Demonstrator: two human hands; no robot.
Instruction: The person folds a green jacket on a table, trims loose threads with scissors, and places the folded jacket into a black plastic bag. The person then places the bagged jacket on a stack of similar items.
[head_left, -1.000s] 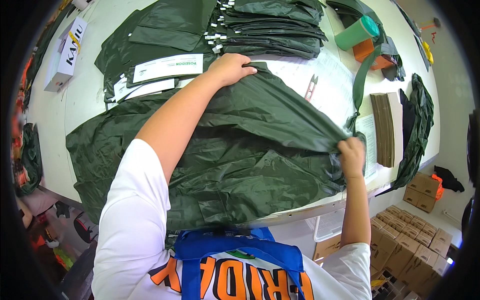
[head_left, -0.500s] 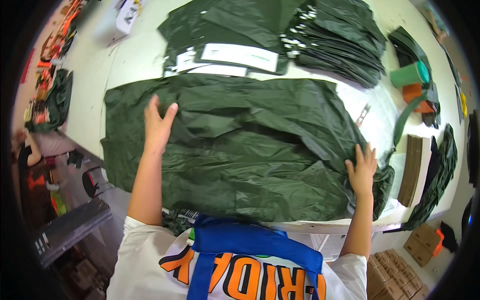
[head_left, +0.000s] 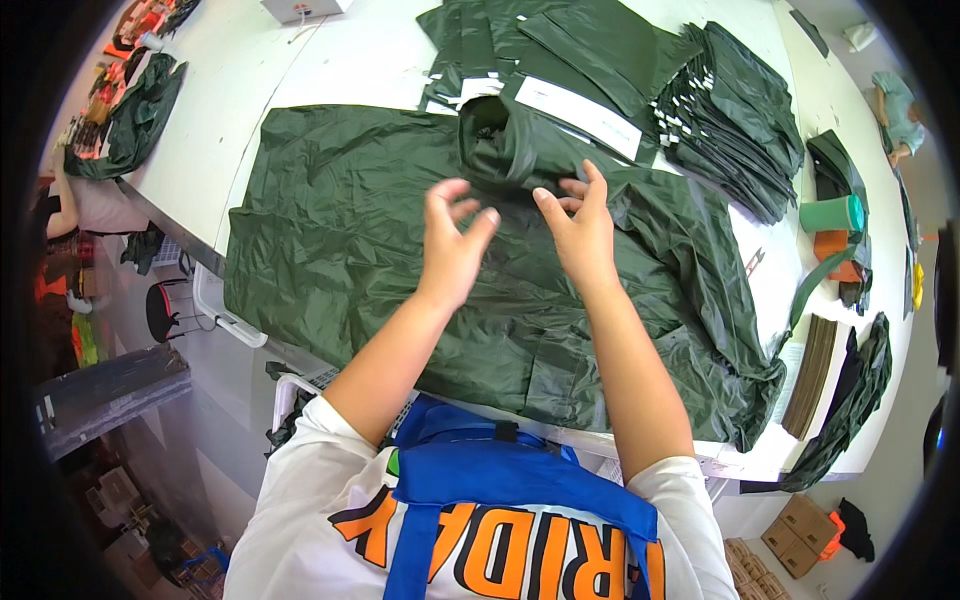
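A large dark green garment (head_left: 330, 230) of thin, slightly shiny fabric lies spread and wrinkled before me. At its far edge a rounded, hollow fold of fabric (head_left: 510, 150) stands up, dark inside. Just on the near side of that fold is my left hand (head_left: 455, 245), fingers apart and a little curled, with nothing in them. My right hand (head_left: 583, 225) is beside it to the right, thumb and fingers spread and bent. Whether its fingertips brush the cloth I cannot tell.
Behind the garment are folded green pieces (head_left: 600, 50) with white paper labels (head_left: 580, 115) and a tagged stack of green pieces (head_left: 735, 120). On the right are a green cup (head_left: 832, 214), a small clipper-like tool (head_left: 755, 262) and brown cardboard strips (head_left: 810, 375). Other people are at both sides.
Both hands have come from the garment's two sides to its middle. The rounded fold now stands up at the far edge. My view has shifted.
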